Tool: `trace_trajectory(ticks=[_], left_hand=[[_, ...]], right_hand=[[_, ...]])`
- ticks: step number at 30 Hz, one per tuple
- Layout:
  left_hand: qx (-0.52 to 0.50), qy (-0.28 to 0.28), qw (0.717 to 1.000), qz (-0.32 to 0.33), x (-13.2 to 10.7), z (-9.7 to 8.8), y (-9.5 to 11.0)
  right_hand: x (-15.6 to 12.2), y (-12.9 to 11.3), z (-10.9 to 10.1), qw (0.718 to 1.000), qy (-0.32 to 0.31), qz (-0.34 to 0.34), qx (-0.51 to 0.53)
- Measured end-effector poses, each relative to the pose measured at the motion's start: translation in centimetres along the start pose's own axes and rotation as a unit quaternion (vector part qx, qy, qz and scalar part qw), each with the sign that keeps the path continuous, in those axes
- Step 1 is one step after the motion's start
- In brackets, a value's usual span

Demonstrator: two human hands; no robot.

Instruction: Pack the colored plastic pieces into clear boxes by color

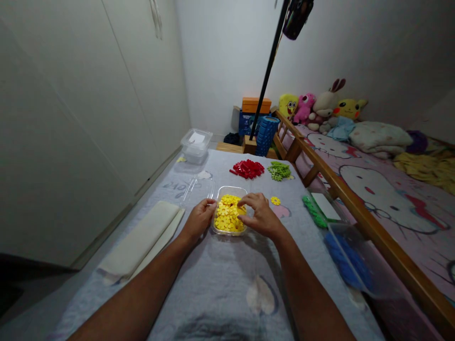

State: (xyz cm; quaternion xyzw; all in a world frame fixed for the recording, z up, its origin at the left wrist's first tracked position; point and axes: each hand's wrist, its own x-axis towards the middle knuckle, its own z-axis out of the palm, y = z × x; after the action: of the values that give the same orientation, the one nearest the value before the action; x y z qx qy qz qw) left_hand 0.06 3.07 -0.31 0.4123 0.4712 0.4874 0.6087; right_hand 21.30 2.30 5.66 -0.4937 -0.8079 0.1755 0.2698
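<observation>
One tub (230, 233) of yellow pieces (226, 219) sits between left hand (199, 218), gripping its rim, and right hand (261, 215), loosely spread above.

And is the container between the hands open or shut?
The clear container is open: the right hand reaches over its uncovered yellow pieces.

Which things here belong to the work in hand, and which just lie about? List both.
Apparently part of the work:
clear container, at the left hand
yellow pieces, under the right hand
likely the loose yellow piece, red pile and green pile

Apparently lying about:
folded cream sheet
orange box
blue roller
plush toys
</observation>
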Motion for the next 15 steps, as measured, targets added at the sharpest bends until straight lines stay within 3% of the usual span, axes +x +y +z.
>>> trace_trajectory(ticks=[4, 8, 11, 15], left_hand=[[0.001, 0.004, 1.0, -0.002, 0.0, 0.0, 0.0], [-0.003, 0.004, 1.0, -0.008, 0.0, -0.1, -0.1], [0.003, 0.005, 1.0, -0.007, 0.0, -0.1, -0.1], [0.005, 0.005, 1.0, -0.003, 0.1, -0.2, -0.3]], right_hand=[[0.1, 2.7, -0.6, 0.998, 0.065, 0.0, 0.021], [0.0, 7.4, -1.2, 0.977, 0.188, 0.103, -0.022], [-0.7, 11.0, -0.7, 0.95, 0.219, 0.2, -0.097], [-1.8, 13.7, 1.0, 0.93, 0.226, 0.249, -0.147]])
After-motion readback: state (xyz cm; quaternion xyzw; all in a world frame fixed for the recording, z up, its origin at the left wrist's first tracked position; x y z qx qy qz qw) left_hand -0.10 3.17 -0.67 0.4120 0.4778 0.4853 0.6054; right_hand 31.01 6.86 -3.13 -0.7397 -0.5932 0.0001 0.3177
